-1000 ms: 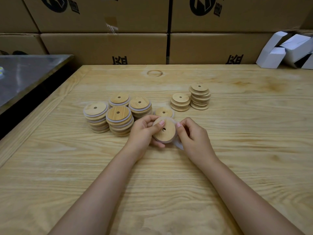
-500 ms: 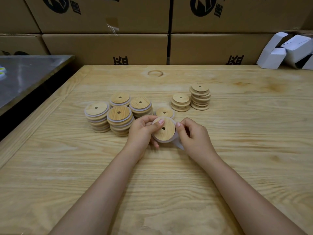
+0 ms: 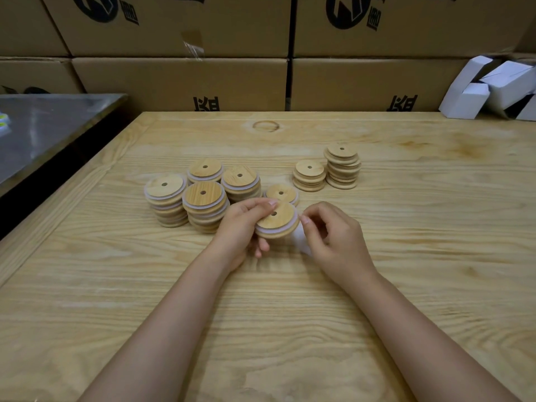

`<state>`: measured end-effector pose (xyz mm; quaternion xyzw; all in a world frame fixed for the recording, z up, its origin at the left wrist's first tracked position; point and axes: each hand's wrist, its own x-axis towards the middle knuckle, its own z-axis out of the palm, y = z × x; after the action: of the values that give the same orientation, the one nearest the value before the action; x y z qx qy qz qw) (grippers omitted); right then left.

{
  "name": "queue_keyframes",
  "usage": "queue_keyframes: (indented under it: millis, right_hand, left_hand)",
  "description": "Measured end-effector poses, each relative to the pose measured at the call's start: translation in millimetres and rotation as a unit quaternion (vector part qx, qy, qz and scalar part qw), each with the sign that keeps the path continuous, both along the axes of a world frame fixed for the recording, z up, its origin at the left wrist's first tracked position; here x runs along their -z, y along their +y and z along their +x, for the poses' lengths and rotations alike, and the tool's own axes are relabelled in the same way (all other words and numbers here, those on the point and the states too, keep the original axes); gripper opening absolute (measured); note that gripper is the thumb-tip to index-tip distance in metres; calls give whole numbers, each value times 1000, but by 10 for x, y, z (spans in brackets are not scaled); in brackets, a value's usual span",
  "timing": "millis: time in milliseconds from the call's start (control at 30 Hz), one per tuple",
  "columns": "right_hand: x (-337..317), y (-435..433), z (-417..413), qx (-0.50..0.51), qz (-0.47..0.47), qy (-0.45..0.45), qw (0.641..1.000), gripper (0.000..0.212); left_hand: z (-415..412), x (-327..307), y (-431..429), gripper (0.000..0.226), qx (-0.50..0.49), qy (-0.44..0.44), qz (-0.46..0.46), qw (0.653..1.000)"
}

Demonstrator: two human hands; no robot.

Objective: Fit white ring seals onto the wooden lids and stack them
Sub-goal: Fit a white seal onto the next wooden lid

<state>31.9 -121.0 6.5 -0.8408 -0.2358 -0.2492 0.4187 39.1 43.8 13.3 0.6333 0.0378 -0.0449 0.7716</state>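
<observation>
A pale wooden table with strong grain fills the view, backed by a wall of printed cardboard boxes. Small white boxes lie at its far right, and a metal counter stands to the left. Above the table's middle, the left hand grips a wooden lid by its rim. The right hand, fingers curled, pinches the white ring at the lid's edge. Ringed stacks stand just left, and bare stacks stand farther back on the right.
</observation>
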Motion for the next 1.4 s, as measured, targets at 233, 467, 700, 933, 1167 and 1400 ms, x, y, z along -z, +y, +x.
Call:
queue_keyframes:
  millis: [233,467,700,933,1167,1400]
  right_hand:
    - [-7,-23,-1,-2,-100,-190,977,13]
    - [-2,-29,-4,-4,-53,-97,994,11]
    - [37,56,-21,-9,-39,47,998,57]
    - [14,184,-36,-73,14,70,995,69]
    - [-14,225,5,-39,62,169,983,68]
    - [-85,169,387,76,26,121,989,57]
  left_hand:
    - [18,6,38,22,15,-1,-30,999]
    - [8,20,-6,17,12,-41,-8,999]
    - [-2,3,-25,21,8,-72,-16,997]
    - [3,20,-4,30,21,-50,-30,998]
    - [0,36,-36,30,24,-53,-19,998]
    - [-31,151,-88,13,-88,-181,301,932]
